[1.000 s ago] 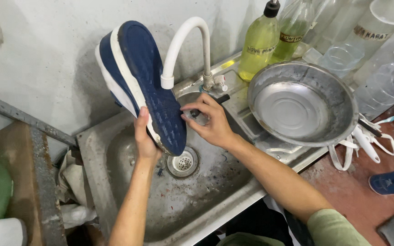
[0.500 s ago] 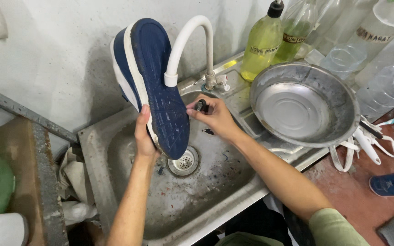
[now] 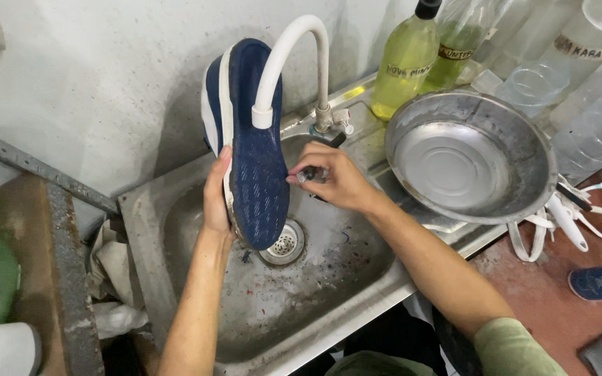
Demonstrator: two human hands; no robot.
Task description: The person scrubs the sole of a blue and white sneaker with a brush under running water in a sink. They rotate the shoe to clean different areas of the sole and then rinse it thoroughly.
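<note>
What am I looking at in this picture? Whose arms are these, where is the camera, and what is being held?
The camera sits on a person's head and looks down, so both bare arms belong to that person. The left hand holds a blue shoe upright over a steel sink, sole toward the camera, above the drain. The right hand pinches a small dark tool against the sole; what it is I cannot tell. A white faucet curves over the shoe. On the counter to the right lie a metal pan, a bottle of yellow liquid and clear plastic bottles.
</note>
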